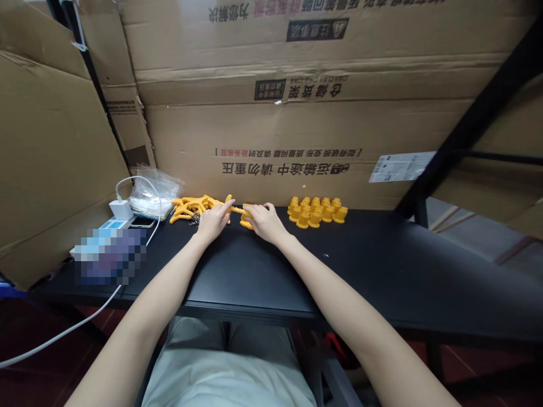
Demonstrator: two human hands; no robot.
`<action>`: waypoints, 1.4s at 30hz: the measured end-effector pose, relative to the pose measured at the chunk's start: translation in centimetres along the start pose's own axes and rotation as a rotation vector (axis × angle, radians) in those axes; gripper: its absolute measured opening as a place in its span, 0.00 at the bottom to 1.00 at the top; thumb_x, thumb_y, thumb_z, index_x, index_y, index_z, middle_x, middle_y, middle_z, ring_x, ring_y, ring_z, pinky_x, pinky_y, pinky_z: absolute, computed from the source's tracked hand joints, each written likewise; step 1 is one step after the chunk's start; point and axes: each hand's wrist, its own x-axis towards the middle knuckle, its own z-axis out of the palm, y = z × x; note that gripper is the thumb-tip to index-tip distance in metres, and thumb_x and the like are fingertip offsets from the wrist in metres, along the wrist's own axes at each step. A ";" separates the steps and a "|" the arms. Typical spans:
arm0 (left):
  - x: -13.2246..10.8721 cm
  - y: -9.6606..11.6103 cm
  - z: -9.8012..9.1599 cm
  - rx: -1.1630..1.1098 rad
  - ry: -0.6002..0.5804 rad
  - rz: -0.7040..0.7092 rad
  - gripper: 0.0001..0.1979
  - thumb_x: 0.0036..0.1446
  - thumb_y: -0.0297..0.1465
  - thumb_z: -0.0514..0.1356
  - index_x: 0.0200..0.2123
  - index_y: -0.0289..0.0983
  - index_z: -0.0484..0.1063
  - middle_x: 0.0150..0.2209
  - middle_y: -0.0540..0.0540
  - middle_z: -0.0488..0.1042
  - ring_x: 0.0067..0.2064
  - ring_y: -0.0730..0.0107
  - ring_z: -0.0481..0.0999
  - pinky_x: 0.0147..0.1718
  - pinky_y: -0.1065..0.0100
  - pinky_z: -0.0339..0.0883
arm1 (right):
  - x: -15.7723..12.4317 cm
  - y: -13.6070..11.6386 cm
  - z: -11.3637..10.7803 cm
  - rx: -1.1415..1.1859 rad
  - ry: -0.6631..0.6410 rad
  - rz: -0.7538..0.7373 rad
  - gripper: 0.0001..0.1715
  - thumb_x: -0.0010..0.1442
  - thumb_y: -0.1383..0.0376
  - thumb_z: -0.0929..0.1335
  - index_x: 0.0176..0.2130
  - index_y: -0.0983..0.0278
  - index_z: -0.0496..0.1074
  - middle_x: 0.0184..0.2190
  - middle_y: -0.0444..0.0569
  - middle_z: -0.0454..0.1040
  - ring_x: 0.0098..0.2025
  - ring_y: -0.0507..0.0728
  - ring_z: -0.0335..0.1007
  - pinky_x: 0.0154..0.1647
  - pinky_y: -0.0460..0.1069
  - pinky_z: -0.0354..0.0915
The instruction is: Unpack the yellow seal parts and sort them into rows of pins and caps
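Note:
Near the back of the black table, my left hand is closed on a yellow plastic part, its fingers partly covering it. My right hand is closed on another yellow piece, mostly hidden under the fingers. A thin yellow rod spans the gap between the two hands; which piece it belongs to I cannot tell. Just left of my left hand lies a pile of curved, branching yellow parts with small metal chains. To the right of my right hand stand several yellow cup-shaped pieces in a cluster.
A clear plastic bag, a phone and a white charger on a power strip sit at the left. A white cable hangs over the edge of the black table. Cardboard walls the back.

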 end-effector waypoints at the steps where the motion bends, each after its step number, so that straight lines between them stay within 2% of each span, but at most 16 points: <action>1: 0.0 0.0 -0.1 0.010 -0.008 -0.004 0.22 0.62 0.31 0.53 0.60 0.45 0.63 0.47 0.46 0.77 0.43 0.67 0.77 0.42 0.69 0.69 | 0.0 0.0 0.1 0.016 -0.019 0.015 0.18 0.66 0.65 0.60 0.53 0.66 0.66 0.49 0.59 0.74 0.48 0.62 0.68 0.50 0.57 0.53; 6: 0.0 0.0 0.0 0.019 -0.032 0.018 0.22 0.60 0.30 0.54 0.59 0.44 0.64 0.46 0.46 0.78 0.43 0.66 0.78 0.41 0.69 0.69 | 0.1 0.0 0.1 0.034 -0.117 0.078 0.13 0.66 0.65 0.60 0.47 0.66 0.69 0.46 0.58 0.75 0.47 0.62 0.69 0.49 0.57 0.53; 12: 0.1 -0.2 0.4 -0.054 -0.015 0.025 0.22 0.58 0.29 0.56 0.57 0.41 0.65 0.45 0.45 0.77 0.43 0.66 0.77 0.40 0.70 0.69 | 0.4 -0.2 -0.7 -0.044 -0.086 0.090 0.08 0.64 0.65 0.63 0.43 0.65 0.69 0.40 0.54 0.76 0.43 0.60 0.67 0.47 0.55 0.51; 15: 0.3 0.0 0.4 -0.143 -0.050 -0.049 0.22 0.56 0.30 0.57 0.55 0.40 0.66 0.37 0.47 0.78 0.37 0.68 0.77 0.38 0.70 0.68 | 0.5 -0.4 -1.1 -0.131 -0.051 0.075 0.08 0.65 0.67 0.62 0.41 0.64 0.69 0.39 0.53 0.76 0.43 0.60 0.66 0.46 0.55 0.51; 18: 0.5 0.2 0.3 -0.272 -0.134 -0.140 0.20 0.55 0.31 0.58 0.52 0.38 0.69 0.26 0.52 0.74 0.28 0.71 0.74 0.33 0.71 0.66 | 0.6 -0.6 -1.2 -0.208 0.003 0.055 0.12 0.65 0.70 0.59 0.41 0.63 0.70 0.41 0.55 0.75 0.43 0.61 0.65 0.46 0.55 0.51; 20: 0.4 0.2 0.1 -0.316 -0.153 -0.159 0.19 0.53 0.31 0.59 0.50 0.38 0.70 0.23 0.54 0.71 0.27 0.73 0.72 0.32 0.72 0.65 | 0.6 -0.5 -1.1 -0.204 0.010 0.040 0.13 0.64 0.71 0.58 0.43 0.64 0.70 0.42 0.56 0.74 0.43 0.60 0.65 0.47 0.55 0.51; 25: 0.2 0.1 -0.3 -0.215 -0.126 -0.168 0.20 0.52 0.31 0.59 0.50 0.40 0.70 0.27 0.52 0.74 0.31 0.69 0.74 0.35 0.70 0.66 | 0.2 -0.2 -0.4 -0.105 -0.057 0.010 0.12 0.65 0.66 0.61 0.47 0.66 0.67 0.43 0.57 0.74 0.43 0.61 0.67 0.47 0.55 0.52; 29: 0.2 0.2 -0.6 -0.138 -0.128 -0.170 0.19 0.53 0.32 0.59 0.50 0.42 0.70 0.30 0.49 0.76 0.34 0.66 0.77 0.37 0.69 0.66 | 0.2 -0.2 -0.1 -0.102 -0.100 0.029 0.10 0.65 0.65 0.62 0.44 0.66 0.68 0.44 0.58 0.75 0.45 0.62 0.67 0.49 0.57 0.51; 35: 0.3 0.7 -0.9 -0.122 -0.117 -0.169 0.20 0.53 0.31 0.58 0.51 0.41 0.69 0.31 0.48 0.77 0.34 0.65 0.77 0.37 0.68 0.66 | 0.6 -0.5 -0.3 -0.165 -0.076 0.064 0.08 0.63 0.66 0.63 0.42 0.67 0.67 0.39 0.57 0.74 0.41 0.61 0.66 0.47 0.56 0.51; 39: 0.4 0.8 -0.7 -0.272 -0.096 -0.200 0.20 0.49 0.28 0.60 0.48 0.40 0.71 0.26 0.52 0.74 0.30 0.69 0.75 0.34 0.70 0.67 | 0.6 -0.5 -0.2 -0.190 -0.052 0.065 0.07 0.64 0.68 0.61 0.40 0.66 0.67 0.37 0.55 0.74 0.39 0.60 0.66 0.47 0.55 0.51; 42: 0.5 0.8 -0.7 -0.475 -0.189 -0.311 0.21 0.46 0.27 0.59 0.46 0.38 0.71 0.21 0.55 0.70 0.22 0.74 0.70 0.26 0.72 0.66 | 0.7 -0.5 -0.2 -0.201 -0.048 0.074 0.09 0.64 0.71 0.59 0.40 0.65 0.68 0.37 0.54 0.73 0.39 0.60 0.66 0.49 0.55 0.51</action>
